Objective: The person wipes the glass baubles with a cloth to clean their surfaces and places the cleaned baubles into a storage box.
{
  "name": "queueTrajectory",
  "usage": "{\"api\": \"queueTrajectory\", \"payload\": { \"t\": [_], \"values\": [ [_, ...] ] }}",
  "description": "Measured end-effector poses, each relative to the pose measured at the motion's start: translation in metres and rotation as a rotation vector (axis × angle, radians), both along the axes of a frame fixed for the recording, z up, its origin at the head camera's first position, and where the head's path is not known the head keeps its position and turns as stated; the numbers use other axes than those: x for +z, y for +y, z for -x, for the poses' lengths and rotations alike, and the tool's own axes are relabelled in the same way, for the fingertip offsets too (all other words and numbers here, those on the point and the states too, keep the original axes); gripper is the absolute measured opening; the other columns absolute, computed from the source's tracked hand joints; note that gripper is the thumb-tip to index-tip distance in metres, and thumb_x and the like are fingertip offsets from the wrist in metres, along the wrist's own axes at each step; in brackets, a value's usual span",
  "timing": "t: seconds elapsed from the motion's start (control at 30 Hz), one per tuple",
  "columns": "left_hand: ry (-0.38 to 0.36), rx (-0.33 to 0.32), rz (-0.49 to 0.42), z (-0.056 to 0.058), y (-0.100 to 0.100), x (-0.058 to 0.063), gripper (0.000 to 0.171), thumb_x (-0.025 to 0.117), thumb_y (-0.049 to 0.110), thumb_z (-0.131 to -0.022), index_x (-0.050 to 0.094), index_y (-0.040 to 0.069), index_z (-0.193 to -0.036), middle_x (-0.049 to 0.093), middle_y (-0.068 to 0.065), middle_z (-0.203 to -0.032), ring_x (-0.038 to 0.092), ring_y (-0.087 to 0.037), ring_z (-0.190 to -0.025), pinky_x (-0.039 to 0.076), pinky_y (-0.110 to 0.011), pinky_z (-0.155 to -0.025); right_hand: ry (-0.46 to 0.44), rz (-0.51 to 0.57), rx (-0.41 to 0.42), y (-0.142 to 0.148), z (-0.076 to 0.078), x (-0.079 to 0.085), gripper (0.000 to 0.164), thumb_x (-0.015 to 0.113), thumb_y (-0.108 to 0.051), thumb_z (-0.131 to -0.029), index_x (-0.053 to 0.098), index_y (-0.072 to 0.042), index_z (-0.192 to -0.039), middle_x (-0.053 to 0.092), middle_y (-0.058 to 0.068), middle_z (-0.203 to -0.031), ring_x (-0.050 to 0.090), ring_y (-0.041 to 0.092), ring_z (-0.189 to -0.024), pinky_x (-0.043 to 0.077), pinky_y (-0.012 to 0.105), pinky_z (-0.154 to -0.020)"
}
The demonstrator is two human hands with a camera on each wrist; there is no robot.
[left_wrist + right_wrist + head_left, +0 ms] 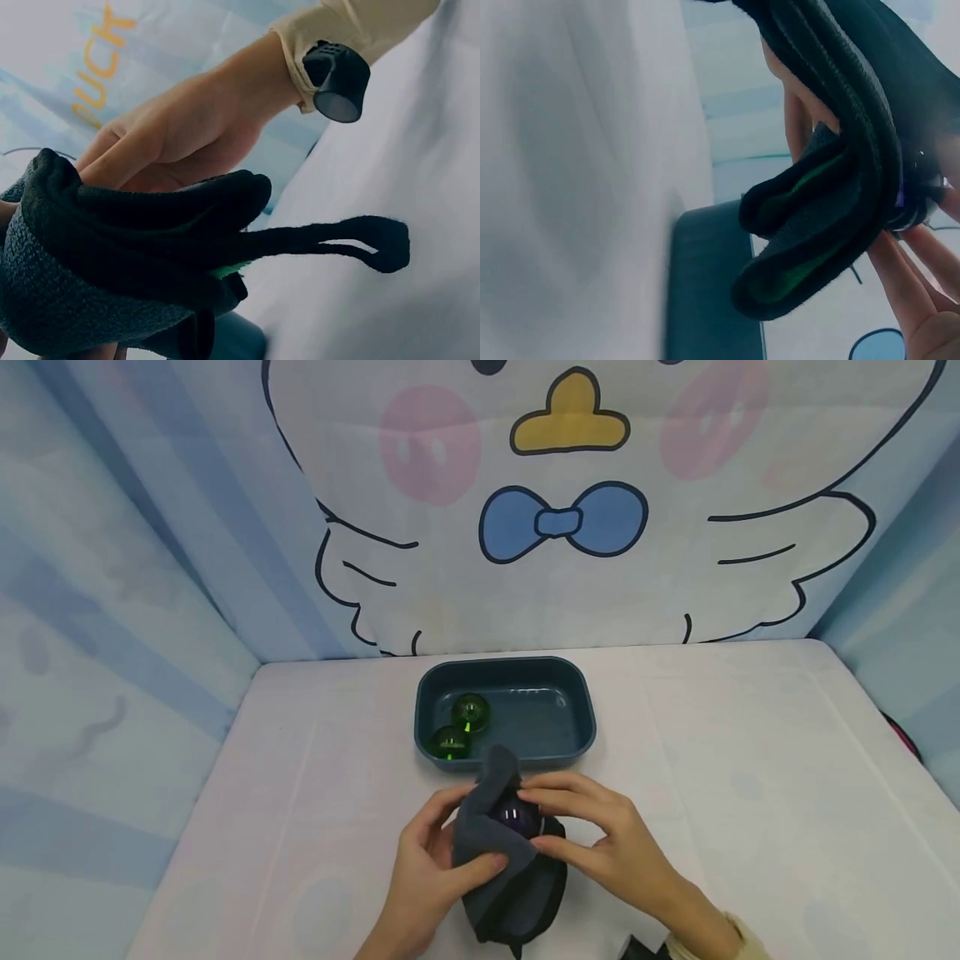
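A dark grey cloth (480, 827) with a dark edge is bunched around a shiny dark purple ball (517, 814), part of which shows through the folds. My left hand (431, 868) grips the cloth from the left, thumb over its front. From the right, my right hand (607, 835) pinches the ball and the cloth beside it between thumb and fingers. A narrow loop (375, 232) sticks out from the cloth in the left wrist view. In the right wrist view, folded cloth (832, 217) covers much of the ball (919, 187).
Just beyond the hands stands a dark teal rectangular tub (540, 752) on the white table (315, 835). Two clear green balls, one (471, 712) behind the other (450, 742), lie in its left side. A printed curtain (442, 577) rises behind the table.
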State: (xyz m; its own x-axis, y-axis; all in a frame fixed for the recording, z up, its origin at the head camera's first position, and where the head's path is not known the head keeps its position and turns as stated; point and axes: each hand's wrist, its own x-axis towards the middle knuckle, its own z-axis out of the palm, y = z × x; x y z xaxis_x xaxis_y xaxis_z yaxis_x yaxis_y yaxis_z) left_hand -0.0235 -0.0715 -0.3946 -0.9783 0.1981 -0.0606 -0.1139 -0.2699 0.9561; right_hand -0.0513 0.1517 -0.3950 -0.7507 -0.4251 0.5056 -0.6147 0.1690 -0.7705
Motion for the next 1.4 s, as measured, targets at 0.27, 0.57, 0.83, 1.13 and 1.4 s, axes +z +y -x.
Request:
{"api": "queueTrajectory", "payload": {
  "t": [0.27,0.57,0.83,1.13,1.4],
  "values": [
    [-0.02,0.012,-0.012,0.0,0.002,0.0,0.063,0.08,-0.005,-0.077,0.056,0.01,-0.133,0.05,-0.016,-0.136,0.06,-0.032,-0.117,0.058,-0.037,-0.091,-0.025,-0.118,0.037,0.007,-0.002,0.003,0.059,0.079,-0.003,-0.082,0.058,-0.012,-0.138,0.057,0.007,-0.138,0.058,0.015,-0.123,0.056,0.028,-0.093],
    [-0.035,0.04,0.001,-0.002,0.002,0.002,0.065,0.081,-0.007,-0.074,0.058,0.01,-0.132,0.051,-0.016,-0.136,0.06,-0.031,-0.117,0.058,-0.037,-0.091,-0.079,-0.089,0.001,0.002,-0.002,0.0,0.053,0.075,-0.005,-0.086,0.059,-0.011,-0.136,0.064,0.006,-0.129,0.064,0.013,-0.112,0.06,0.033,-0.085],
    [-0.051,0.051,0.01,0.001,0.005,0.004,0.067,0.082,-0.007,-0.072,0.057,0.009,-0.132,0.05,-0.014,-0.137,0.059,-0.031,-0.119,0.057,-0.036,-0.092,-0.176,-0.098,-0.067,0.002,-0.004,0.001,0.048,0.073,-0.012,-0.089,0.06,-0.012,-0.135,0.066,0.004,-0.128,0.065,0.011,-0.111,0.06,0.031,-0.084],
    [-0.048,0.062,0.01,0.005,0.003,0.004,0.068,0.082,-0.006,-0.072,0.056,0.009,-0.132,0.048,-0.014,-0.138,0.06,-0.029,-0.115,0.058,-0.036,-0.092,0.261,0.014,-0.048,-0.003,0.0,-0.005,0.04,0.07,-0.016,-0.093,0.063,-0.003,-0.131,0.061,0.014,-0.132,0.059,0.019,-0.123,0.05,0.021,-0.1],
    [-0.016,0.038,0.006,0.005,0.001,0.005,0.066,0.081,-0.006,-0.074,0.056,0.009,-0.133,0.049,-0.014,-0.138,0.061,-0.029,-0.117,0.057,-0.037,-0.092,0.264,0.008,0.009,0.0,0.003,-0.001,0.042,0.067,-0.022,-0.095,0.062,-0.002,-0.131,0.059,0.015,-0.136,0.056,0.019,-0.126,0.048,0.022,-0.103]
  ]
}}
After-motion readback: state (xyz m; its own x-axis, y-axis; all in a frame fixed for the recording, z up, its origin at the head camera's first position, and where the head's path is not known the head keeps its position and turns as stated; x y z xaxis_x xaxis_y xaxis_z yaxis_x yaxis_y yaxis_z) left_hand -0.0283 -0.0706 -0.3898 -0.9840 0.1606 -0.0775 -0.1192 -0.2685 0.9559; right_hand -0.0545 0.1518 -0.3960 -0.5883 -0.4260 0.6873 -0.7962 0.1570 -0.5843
